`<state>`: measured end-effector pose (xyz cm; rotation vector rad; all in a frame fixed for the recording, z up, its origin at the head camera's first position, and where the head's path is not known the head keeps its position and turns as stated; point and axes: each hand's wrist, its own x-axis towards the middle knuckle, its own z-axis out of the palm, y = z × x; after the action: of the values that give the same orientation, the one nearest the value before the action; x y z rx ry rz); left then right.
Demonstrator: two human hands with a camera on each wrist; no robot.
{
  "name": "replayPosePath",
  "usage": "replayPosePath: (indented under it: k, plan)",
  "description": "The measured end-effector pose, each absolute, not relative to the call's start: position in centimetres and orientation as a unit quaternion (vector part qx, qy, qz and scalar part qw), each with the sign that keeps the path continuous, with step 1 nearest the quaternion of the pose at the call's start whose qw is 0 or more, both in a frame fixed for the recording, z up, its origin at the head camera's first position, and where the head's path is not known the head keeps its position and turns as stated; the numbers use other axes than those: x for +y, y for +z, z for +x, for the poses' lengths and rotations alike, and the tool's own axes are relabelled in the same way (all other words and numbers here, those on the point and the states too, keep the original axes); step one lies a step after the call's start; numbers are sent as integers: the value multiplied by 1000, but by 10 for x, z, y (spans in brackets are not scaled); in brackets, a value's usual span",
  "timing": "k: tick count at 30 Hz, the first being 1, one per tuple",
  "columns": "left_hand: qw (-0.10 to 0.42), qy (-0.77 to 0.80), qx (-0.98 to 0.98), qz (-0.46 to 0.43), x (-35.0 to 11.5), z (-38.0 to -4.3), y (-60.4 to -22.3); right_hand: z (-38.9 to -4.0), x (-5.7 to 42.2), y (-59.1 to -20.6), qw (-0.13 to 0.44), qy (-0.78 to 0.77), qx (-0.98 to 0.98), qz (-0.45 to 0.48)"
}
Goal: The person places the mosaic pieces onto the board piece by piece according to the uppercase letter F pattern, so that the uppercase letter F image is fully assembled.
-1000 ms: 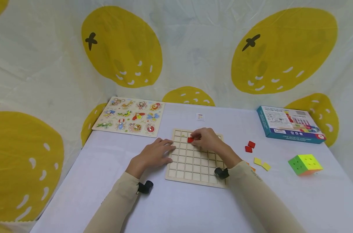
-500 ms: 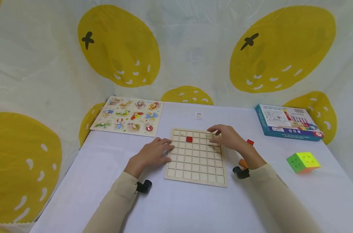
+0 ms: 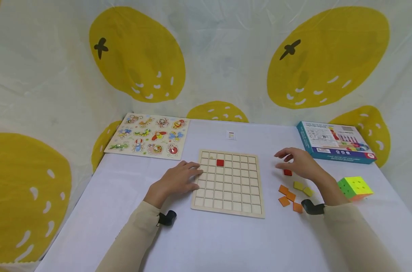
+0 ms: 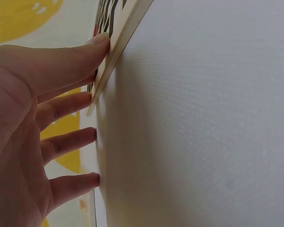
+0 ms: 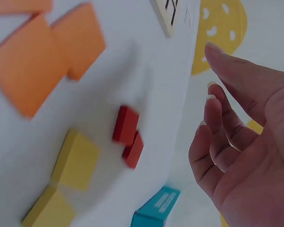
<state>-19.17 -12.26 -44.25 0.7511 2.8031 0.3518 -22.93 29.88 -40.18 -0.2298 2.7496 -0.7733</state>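
A wooden grid board (image 3: 227,185) lies on the white cloth in front of me, with one red square tile (image 3: 220,163) set in a cell near its far left. My left hand (image 3: 176,179) rests at the board's left edge; its thumb (image 4: 92,52) and forefinger touch the edge, the other fingers spread over the cloth. Right of the board, my right hand (image 3: 299,163) hovers with nothing in its loosely bent fingers. Below it are two loose red tiles (image 5: 126,125), partly hidden by the hand in the head view.
Several orange tiles (image 3: 284,201) and two yellow tiles (image 3: 298,185) lie nearer me on the right. A puzzle cube (image 3: 357,187) stands beyond the right wrist, a teal box (image 3: 338,142) behind. An insect puzzle board (image 3: 148,136) sits back left, a small printed card (image 3: 231,135) back centre.
My right hand has let go of the red tile in its cell and moved right, off the board, to over the loose red tiles. The left hand stays at the board's edge.
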Motion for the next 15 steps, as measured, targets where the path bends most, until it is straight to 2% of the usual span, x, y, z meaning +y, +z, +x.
replayPosePath:
  k: [8, 15]
  plan:
    - [106, 123, 952, 259, -124, -192, -444, -221, 328, -413, 147, -280, 946, -73]
    - [106, 126, 952, 259, -124, -192, -444, -219, 341, -428, 185, -276, 943, -29]
